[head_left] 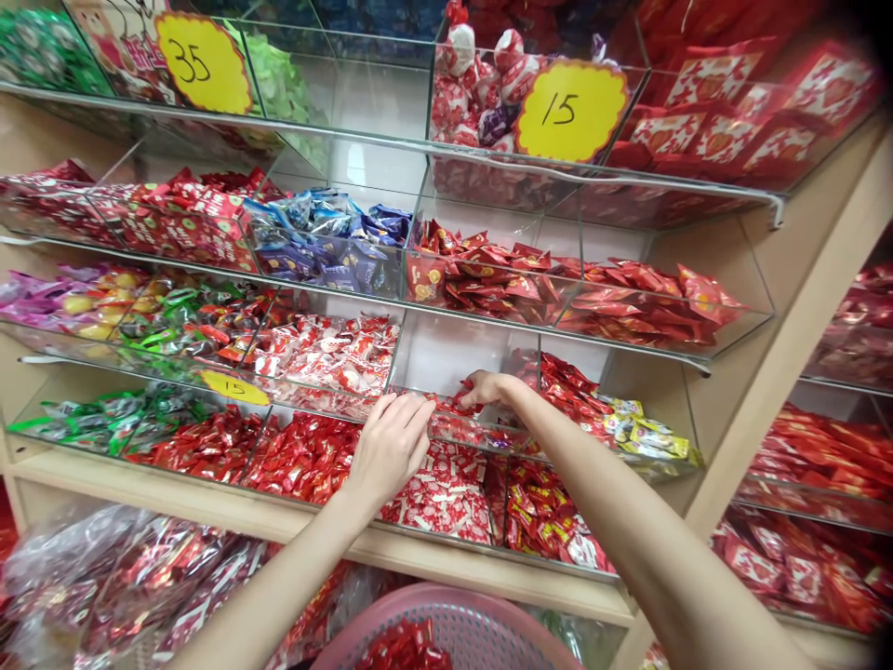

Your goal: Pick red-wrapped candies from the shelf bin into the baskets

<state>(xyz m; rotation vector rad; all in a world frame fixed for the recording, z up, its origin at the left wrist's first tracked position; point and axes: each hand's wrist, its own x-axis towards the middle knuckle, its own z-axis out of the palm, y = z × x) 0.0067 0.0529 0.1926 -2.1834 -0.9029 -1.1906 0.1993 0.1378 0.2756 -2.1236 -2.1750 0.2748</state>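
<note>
My right hand (pixel 483 391) reaches over the clear front panel into a nearly bare bin. Its fingers are closed on red wrapped candies (pixel 469 398), partly hidden by the hand. My left hand (pixel 394 442) lies with its fingers stretched out at the top edge of the clear front panel (pixel 446 426), just left of that bin. Below it, red and white wrapped candies (pixel 446 493) fill a lower bin. A pink perforated basket (pixel 502 619) with red wrapped candies (pixel 408 647) inside stands at the bottom of the view.
Clear-fronted bins of wrapped sweets run along tilted shelves. Yellow price tags reading 35 (pixel 204 63) and 15 (pixel 572 110) hang above. A wooden upright (pixel 788 316) bounds the shelves on the right. Plastic bags (pixel 132 586) of packets lie below the wooden ledge (pixel 279 526).
</note>
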